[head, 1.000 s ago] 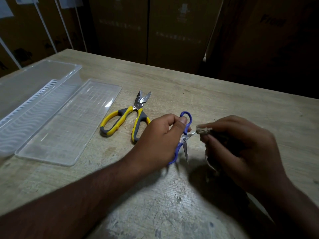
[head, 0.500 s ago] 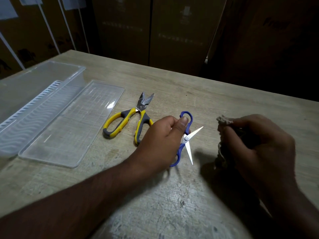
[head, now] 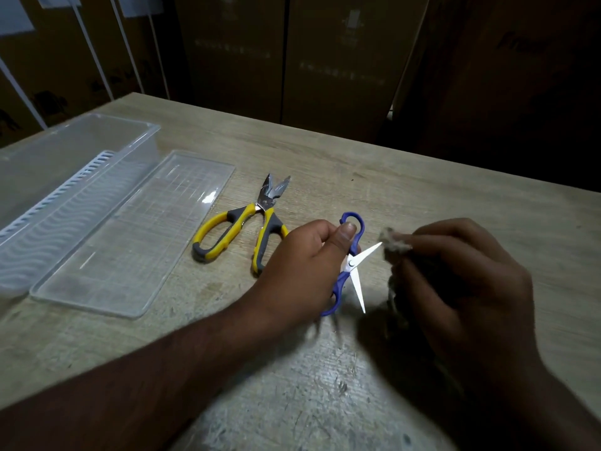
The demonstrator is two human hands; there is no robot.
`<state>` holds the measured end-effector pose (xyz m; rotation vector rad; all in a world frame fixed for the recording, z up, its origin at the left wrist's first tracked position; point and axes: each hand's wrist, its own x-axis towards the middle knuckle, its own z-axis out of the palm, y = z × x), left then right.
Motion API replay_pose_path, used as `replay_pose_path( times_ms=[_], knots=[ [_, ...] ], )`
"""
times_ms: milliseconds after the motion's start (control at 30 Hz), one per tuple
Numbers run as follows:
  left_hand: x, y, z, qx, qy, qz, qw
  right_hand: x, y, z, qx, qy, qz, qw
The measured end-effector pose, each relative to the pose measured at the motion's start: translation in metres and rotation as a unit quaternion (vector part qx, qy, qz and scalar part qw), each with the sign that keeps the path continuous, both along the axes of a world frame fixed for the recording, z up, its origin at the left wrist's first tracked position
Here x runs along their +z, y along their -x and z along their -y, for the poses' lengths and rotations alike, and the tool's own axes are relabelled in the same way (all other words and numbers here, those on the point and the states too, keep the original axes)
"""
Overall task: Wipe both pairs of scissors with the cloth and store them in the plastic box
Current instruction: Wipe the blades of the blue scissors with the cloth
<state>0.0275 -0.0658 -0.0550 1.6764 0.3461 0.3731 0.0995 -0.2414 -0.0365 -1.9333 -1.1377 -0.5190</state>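
My left hand (head: 304,266) grips the small blue-handled scissors (head: 351,265) by the handles, blades spread wide above the table. My right hand (head: 461,275) holds a bunched brownish cloth (head: 392,244) at the tip of the upper white blade; the cloth hangs down under the hand. The yellow-and-grey scissors (head: 247,227) lie flat on the table left of my left hand, blades slightly apart and pointing away from me. The clear plastic box (head: 74,177) stands at the far left with a white slotted insert inside. Its clear lid (head: 136,236) lies flat beside it.
The worn wooden table (head: 325,385) runs to a far edge backed by dark cardboard boxes (head: 325,60). White straps cross the boxes at the upper left.
One second ago the cloth was pinched on the upper blade. My right hand pulled off to the right, and now it is back at that blade's tip.
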Motion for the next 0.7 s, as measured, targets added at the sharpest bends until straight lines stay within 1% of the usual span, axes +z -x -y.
replay_pose_path(
  times_ms=[67, 100, 167, 200, 233, 267, 333, 400, 433, 467, 500, 533, 600, 700],
  knots=[
    [0.0, 0.001, 0.0, -0.009, 0.001, 0.008, 1.0, -0.003, 0.003, -0.005, 0.041, 0.036, 0.015, 0.998],
    [0.001, 0.002, 0.0, -0.013, 0.014, 0.014, 1.0, -0.005, -0.004, -0.004, 0.035, 0.049, 0.009, 0.998],
    [0.002, 0.003, -0.002, -0.02, 0.047, 0.005, 0.999, -0.004, -0.02, 0.0, -0.021, 0.043, -0.018, 0.999],
    [0.004, 0.004, -0.004, -0.032, 0.068, -0.004, 0.997, -0.003, -0.028, 0.004, -0.047, 0.023, -0.059, 0.997],
    [0.008, 0.006, -0.004, -0.052, 0.097, -0.016, 0.994, 0.0, -0.033, 0.008, -0.051, -0.013, -0.13, 0.99],
    [0.011, 0.009, -0.003, -0.078, 0.137, -0.032, 0.987, 0.002, -0.034, 0.011, -0.024, -0.047, -0.215, 0.975],
    [0.018, 0.013, -0.001, -0.151, 0.245, -0.07, 0.955, 0.007, -0.027, 0.011, 0.083, -0.062, -0.346, 0.933],
    [0.022, 0.016, -0.003, -0.224, 0.345, -0.092, 0.907, 0.007, -0.017, 0.007, 0.179, -0.063, -0.428, 0.884],
    [0.022, 0.017, -0.005, -0.258, 0.375, -0.1, 0.885, 0.006, -0.015, 0.006, 0.2, -0.064, -0.441, 0.873],
    [0.021, 0.017, -0.007, -0.288, 0.396, -0.106, 0.866, 0.007, -0.012, 0.005, 0.199, -0.06, -0.437, 0.875],
    [0.02, 0.017, -0.01, -0.307, 0.417, -0.11, 0.849, 0.008, -0.011, 0.005, 0.179, -0.058, -0.427, 0.884],
    [0.019, 0.016, -0.012, -0.306, 0.436, -0.113, 0.839, 0.009, -0.01, 0.005, 0.156, -0.058, -0.417, 0.894],
    [0.021, 0.013, -0.013, -0.266, 0.463, -0.108, 0.839, 0.011, -0.009, 0.004, 0.11, -0.071, -0.412, 0.902],
    [0.021, 0.006, -0.016, -0.175, 0.498, -0.066, 0.847, 0.015, -0.009, 0.003, 0.073, -0.111, -0.432, 0.892]
  ],
)
